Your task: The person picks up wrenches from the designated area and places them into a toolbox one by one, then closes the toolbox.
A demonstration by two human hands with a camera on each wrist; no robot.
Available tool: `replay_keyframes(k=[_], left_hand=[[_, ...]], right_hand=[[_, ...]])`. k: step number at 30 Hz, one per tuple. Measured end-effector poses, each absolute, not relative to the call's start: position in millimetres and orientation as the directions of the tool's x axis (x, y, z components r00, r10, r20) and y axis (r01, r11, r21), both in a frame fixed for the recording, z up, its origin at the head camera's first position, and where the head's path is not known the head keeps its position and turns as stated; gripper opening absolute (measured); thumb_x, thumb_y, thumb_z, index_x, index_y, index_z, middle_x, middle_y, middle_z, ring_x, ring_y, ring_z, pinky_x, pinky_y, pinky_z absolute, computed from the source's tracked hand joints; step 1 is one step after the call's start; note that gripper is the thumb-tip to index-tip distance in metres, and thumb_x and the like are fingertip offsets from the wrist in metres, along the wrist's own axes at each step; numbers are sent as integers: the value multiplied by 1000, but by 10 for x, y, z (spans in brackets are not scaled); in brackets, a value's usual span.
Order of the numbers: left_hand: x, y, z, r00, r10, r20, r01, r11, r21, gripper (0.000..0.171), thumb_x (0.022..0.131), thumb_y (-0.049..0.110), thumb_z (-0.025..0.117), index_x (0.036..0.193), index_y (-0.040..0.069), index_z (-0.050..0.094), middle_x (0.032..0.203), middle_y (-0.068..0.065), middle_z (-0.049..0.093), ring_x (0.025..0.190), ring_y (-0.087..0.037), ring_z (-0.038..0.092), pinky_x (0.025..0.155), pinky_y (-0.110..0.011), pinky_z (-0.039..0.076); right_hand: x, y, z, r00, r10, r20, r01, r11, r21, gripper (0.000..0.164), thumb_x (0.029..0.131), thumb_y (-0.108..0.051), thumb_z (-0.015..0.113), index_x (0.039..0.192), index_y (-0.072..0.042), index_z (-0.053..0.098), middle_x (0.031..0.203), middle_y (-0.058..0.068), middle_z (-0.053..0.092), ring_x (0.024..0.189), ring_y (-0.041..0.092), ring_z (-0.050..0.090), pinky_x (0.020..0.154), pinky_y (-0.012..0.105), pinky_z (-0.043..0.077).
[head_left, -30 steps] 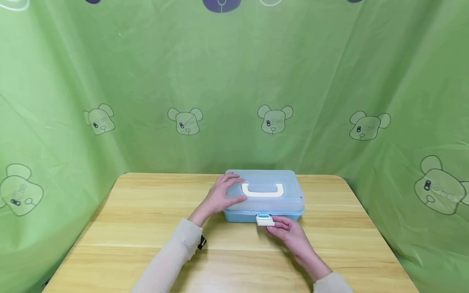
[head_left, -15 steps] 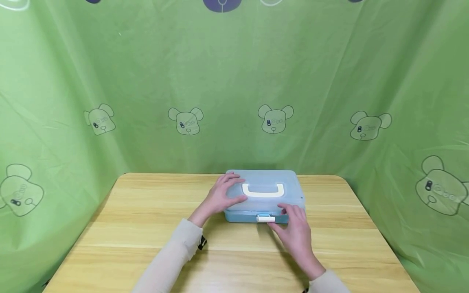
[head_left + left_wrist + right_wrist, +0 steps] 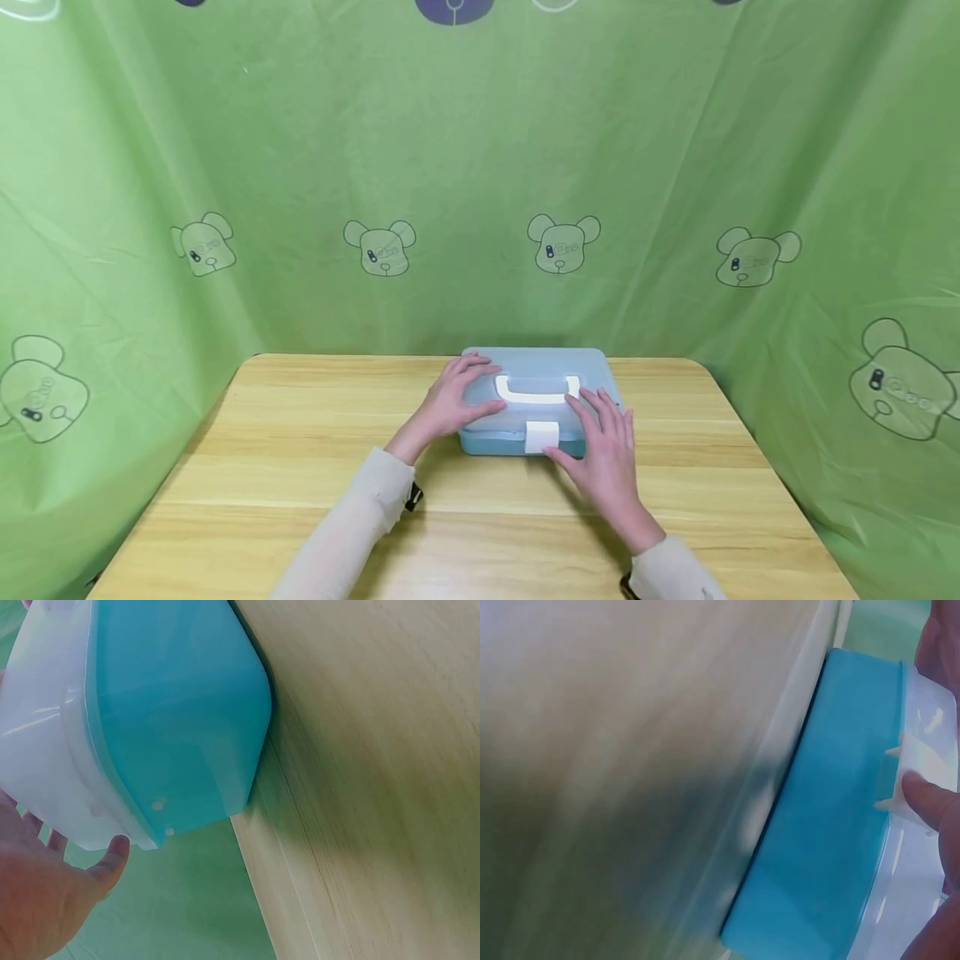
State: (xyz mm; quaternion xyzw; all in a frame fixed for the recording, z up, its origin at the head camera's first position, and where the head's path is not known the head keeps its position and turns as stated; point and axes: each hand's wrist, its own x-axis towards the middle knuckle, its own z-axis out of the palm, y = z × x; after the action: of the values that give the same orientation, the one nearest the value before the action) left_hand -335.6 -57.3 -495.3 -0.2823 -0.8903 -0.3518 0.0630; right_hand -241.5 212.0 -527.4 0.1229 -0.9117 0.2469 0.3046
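A light-blue plastic storage box (image 3: 483, 443) with a translucent lid (image 3: 536, 360) stands at the back of the wooden table, its lid down. A white handle (image 3: 536, 398) lies across the top, and a white latch (image 3: 542, 437) sits upright against the front. My left hand (image 3: 448, 402) rests on the lid's left side with fingers spread. My right hand (image 3: 609, 458) is at the front right, its thumb touching the latch and its fingers reaching over the lid's front edge. In the right wrist view, the thumb (image 3: 924, 796) presses on the latch's face.
The wooden table (image 3: 315, 467) extends in front of the box and to both sides. A green curtain (image 3: 465, 150) printed with bear heads hangs close behind the table and along its left and right sides.
The latch has swung up from jutting forward to lying flat against the box front. My right hand has moved up from gripping the latch's side; my left hand has stayed put.
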Motion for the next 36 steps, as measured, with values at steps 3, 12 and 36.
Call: replay_keyframes(k=[3,12,36], left_hand=[[-3361,-577,-4956,-837,456,304,541,600,589,64,91,56,73,147,28,57,160,4,44,156,-21,27,124,-57,30],[-3377,-585,-4976,-840,456,294,535,609,585,65,91,58,73,147,29,57,160,6,44,156,-19,26,125,-55,29],[-3366,-582,-4969,-830,457,321,553,591,587,64,91,56,73,146,27,58,160,3,45,156,-23,27,123,-59,32]], right_hand=[[-2442,2131,-5270,-790,-80,608,-381,840,-386,94,65,-33,99,144,-10,55,155,17,45,149,45,31,119,79,13],[-2491,2131,-5260,-826,-60,561,-359,824,-439,86,74,-41,92,146,-13,55,160,17,40,152,45,26,122,76,8],[-2553,2096,-5093,-849,-6,529,-342,768,-541,83,76,-37,89,144,-5,55,157,22,42,151,47,24,117,79,11]])
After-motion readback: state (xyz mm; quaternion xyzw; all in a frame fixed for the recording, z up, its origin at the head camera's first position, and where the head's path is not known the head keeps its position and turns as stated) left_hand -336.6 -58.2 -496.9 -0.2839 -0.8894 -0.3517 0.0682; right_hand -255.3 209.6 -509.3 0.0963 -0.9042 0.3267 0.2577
